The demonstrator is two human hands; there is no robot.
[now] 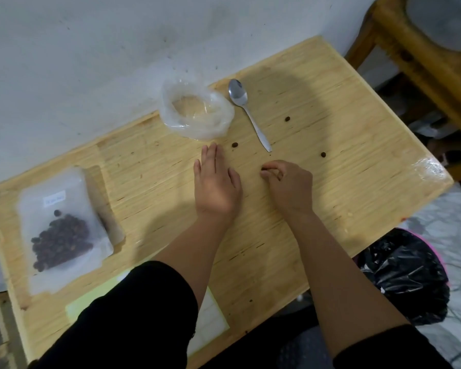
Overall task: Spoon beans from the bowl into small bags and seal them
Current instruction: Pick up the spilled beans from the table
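A clear plastic bowl (197, 113) stands at the table's back edge and holds no beans that I can see. Right of it lies a metal spoon (246, 110), bowl end toward the wall. A small frosted bag (61, 227) with dark beans and a white label lies flat at the left. Three loose beans lie on the wood: one (234, 145) ahead of my left hand, one (287, 119) further back, one (323, 155) to the right. My left hand (216, 182) rests flat on the table, fingers straight. My right hand (288, 182) has curled fingertips pinching a small dark bean (264, 169).
The wooden table (357, 129) stands against a white wall. A yellow-green sheet with white labels (210, 315) lies at the front edge under my left sleeve. A bin with a black liner (405, 275) stands right of the table, a wooden stool (423, 49) behind it.
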